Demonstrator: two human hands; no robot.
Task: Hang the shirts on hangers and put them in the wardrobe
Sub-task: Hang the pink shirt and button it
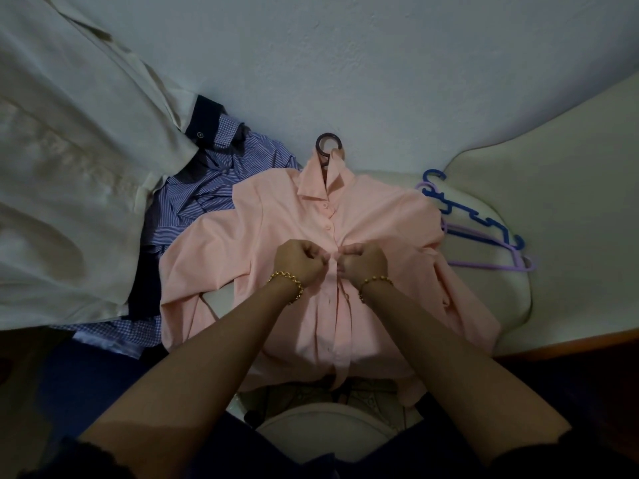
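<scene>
Against a pale wall point(380, 63), a cream padded surface point(560, 174) carries our work. At far left lies a white shirt point(69, 167), partly over a crumpled blue striped shirt point(207, 191) whose edge the pink shirt point(273, 219) overlaps. On the right, just beside the pink sleeve, a blue hanger point(449, 212) lies on a purple hanger point(484, 265). The pink shirt lies front up in the middle, long axis running near to far, collar pointing far, with a dark hanger hook point(328, 141) poking out of it. Our left hand point(299, 262) and right hand point(366, 262), fingers curled tight, pinch the button placket at mid-chest, nearly touching each other.
</scene>
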